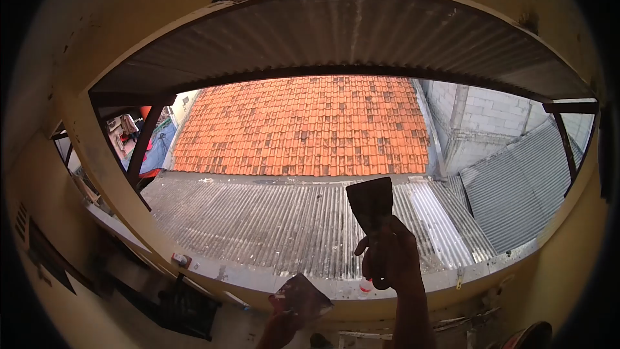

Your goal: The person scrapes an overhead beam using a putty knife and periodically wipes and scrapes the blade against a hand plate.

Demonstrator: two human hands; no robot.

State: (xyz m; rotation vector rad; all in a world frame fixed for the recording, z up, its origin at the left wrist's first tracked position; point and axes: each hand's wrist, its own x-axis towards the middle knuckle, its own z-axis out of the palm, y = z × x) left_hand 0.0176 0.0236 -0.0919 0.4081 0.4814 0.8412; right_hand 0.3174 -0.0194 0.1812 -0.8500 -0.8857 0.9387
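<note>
The left hand (279,328) is low at the bottom edge, its forearm mostly out of view, and it grips a flat, square-cornered plate (303,298) by its left side. The plate is tilted, one corner pointing up toward the ledge; whether it is a second scraper blade cannot be told in this shade. To its right and higher, the right forearm stands nearly vertical from the bottom edge. The right hand (392,255) is wrapped around the handle of a putty knife (372,201), fingers curled toward the left. The knife is upright, its broad, flared blade above the fist and leaning slightly left, well apart from the plate. Both hands and tools are dark against the light.

Beyond them, a pale ledge (252,278) curves across the opening, with a small container (181,260) toward its left end. Past it lies a weathered corrugated roof (271,223), which the blade overlaps in view, with a grey corrugated roof (526,178) to the right. Farther off rise an orange tiled roof (300,126) and a block wall (494,113).
</note>
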